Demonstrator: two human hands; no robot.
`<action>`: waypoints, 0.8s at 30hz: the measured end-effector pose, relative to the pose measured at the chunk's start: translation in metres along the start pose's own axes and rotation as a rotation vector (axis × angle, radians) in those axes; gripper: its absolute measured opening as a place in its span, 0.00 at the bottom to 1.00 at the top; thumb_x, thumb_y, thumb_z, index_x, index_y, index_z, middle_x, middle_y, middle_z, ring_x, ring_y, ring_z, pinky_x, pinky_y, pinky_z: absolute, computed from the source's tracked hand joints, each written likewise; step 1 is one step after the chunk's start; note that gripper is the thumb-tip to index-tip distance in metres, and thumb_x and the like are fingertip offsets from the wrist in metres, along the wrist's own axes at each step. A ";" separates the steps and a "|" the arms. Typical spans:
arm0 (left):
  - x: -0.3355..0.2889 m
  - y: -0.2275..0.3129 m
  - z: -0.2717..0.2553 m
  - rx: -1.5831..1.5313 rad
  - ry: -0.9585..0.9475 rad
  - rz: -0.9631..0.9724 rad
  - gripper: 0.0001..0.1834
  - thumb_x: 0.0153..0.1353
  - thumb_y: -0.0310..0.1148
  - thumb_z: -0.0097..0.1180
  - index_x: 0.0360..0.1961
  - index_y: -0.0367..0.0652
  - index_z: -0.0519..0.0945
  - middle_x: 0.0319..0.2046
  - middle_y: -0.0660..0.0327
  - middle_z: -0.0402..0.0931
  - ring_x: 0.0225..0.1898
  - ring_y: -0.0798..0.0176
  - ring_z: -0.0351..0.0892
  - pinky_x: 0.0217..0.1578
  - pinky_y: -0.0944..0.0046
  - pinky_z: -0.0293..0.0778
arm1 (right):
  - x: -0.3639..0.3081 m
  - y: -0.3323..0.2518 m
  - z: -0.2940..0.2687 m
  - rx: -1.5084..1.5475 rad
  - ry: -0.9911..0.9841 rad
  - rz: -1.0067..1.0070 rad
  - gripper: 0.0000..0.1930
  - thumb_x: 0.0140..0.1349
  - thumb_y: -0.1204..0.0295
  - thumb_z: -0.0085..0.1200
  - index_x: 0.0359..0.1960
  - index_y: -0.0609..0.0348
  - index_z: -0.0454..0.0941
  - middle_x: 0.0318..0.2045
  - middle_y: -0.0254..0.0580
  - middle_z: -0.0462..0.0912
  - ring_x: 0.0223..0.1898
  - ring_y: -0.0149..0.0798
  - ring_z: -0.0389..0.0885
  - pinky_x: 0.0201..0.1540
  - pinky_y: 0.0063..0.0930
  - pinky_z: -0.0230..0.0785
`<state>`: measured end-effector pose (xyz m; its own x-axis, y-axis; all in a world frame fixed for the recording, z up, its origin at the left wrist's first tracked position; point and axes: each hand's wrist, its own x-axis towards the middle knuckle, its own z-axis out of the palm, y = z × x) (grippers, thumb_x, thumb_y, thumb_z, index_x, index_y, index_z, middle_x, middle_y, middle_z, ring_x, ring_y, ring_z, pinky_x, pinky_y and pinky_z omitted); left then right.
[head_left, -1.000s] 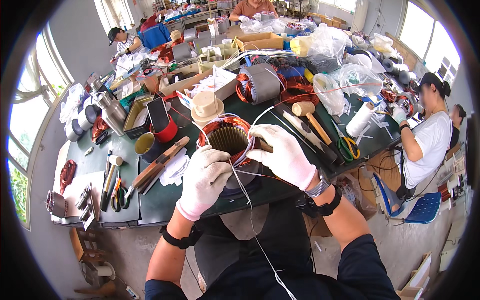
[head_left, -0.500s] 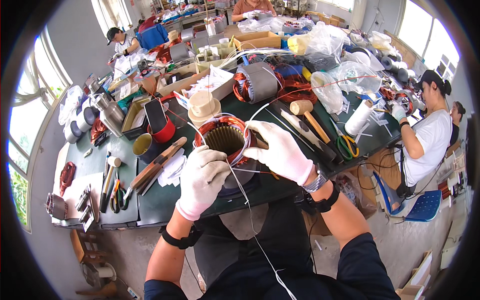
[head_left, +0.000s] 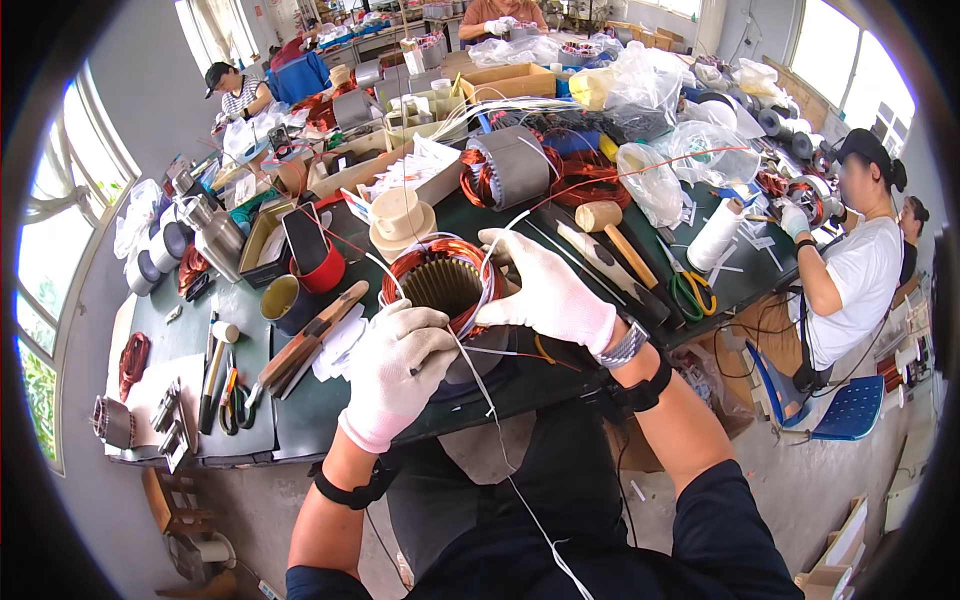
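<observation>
A round motor stator [head_left: 437,283] with copper windings around its slotted bore stands on the dark green bench [head_left: 330,405] in front of me. My left hand [head_left: 395,365], in a white glove, grips its near left rim and pinches a white cord [head_left: 492,415] that trails down over my lap. On the stator's right rim rests my gloved right hand [head_left: 545,292], fingers curled over the copper coil.
A wooden mallet [head_left: 615,235], scissors [head_left: 687,293], flat sticks, cups [head_left: 285,300], a cream spool [head_left: 400,215] and another wound stator [head_left: 510,165] crowd the bench. A person in a white shirt [head_left: 850,280] works at the right; others sit farther back.
Both hands have stayed on the stator. The left hand has slid a little along the near rim with the cord.
</observation>
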<state>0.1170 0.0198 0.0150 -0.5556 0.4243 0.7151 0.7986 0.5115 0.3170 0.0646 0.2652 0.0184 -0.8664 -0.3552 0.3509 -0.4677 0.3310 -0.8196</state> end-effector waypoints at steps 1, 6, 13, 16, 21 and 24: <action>0.001 0.001 -0.001 0.000 0.000 -0.001 0.10 0.45 0.22 0.73 0.31 0.41 0.86 0.41 0.57 0.84 0.47 0.50 0.84 0.54 0.54 0.79 | 0.001 0.001 -0.002 0.035 -0.041 0.012 0.46 0.48 0.67 0.79 0.68 0.70 0.67 0.60 0.58 0.80 0.60 0.50 0.81 0.66 0.37 0.73; 0.005 0.005 -0.006 0.031 -0.042 -0.021 0.10 0.46 0.23 0.73 0.31 0.42 0.86 0.42 0.59 0.85 0.48 0.52 0.84 0.51 0.56 0.80 | 0.009 0.002 -0.006 -0.044 -0.079 0.024 0.51 0.48 0.65 0.79 0.71 0.72 0.63 0.65 0.60 0.76 0.65 0.50 0.79 0.69 0.37 0.71; 0.008 0.007 -0.008 0.055 -0.081 -0.019 0.10 0.46 0.23 0.73 0.31 0.43 0.85 0.42 0.59 0.84 0.47 0.51 0.85 0.50 0.55 0.80 | 0.007 0.002 -0.007 0.015 -0.105 0.092 0.52 0.48 0.62 0.79 0.72 0.70 0.63 0.68 0.62 0.75 0.66 0.52 0.79 0.69 0.38 0.72; 0.008 0.007 -0.008 0.066 -0.075 -0.005 0.11 0.46 0.22 0.73 0.31 0.43 0.85 0.42 0.59 0.84 0.47 0.51 0.85 0.50 0.55 0.80 | 0.007 0.003 -0.007 -0.030 -0.065 0.043 0.50 0.48 0.64 0.79 0.71 0.70 0.65 0.66 0.61 0.77 0.64 0.51 0.81 0.68 0.38 0.73; 0.005 0.004 -0.005 0.056 -0.048 0.007 0.11 0.45 0.22 0.73 0.31 0.42 0.85 0.41 0.58 0.85 0.46 0.51 0.85 0.50 0.55 0.80 | 0.009 0.007 -0.009 0.042 -0.075 0.061 0.48 0.48 0.66 0.79 0.70 0.70 0.66 0.64 0.60 0.79 0.62 0.50 0.82 0.67 0.38 0.74; 0.003 0.002 0.000 0.062 0.030 0.032 0.10 0.45 0.21 0.72 0.31 0.42 0.85 0.40 0.58 0.85 0.46 0.51 0.85 0.49 0.55 0.80 | 0.007 0.009 -0.005 0.097 -0.071 0.056 0.47 0.50 0.67 0.78 0.70 0.70 0.66 0.64 0.59 0.79 0.61 0.49 0.83 0.66 0.37 0.74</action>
<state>0.1166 0.0223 0.0180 -0.5218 0.4192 0.7430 0.7996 0.5437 0.2549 0.0531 0.2704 0.0159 -0.8745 -0.4006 0.2733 -0.3969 0.2673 -0.8781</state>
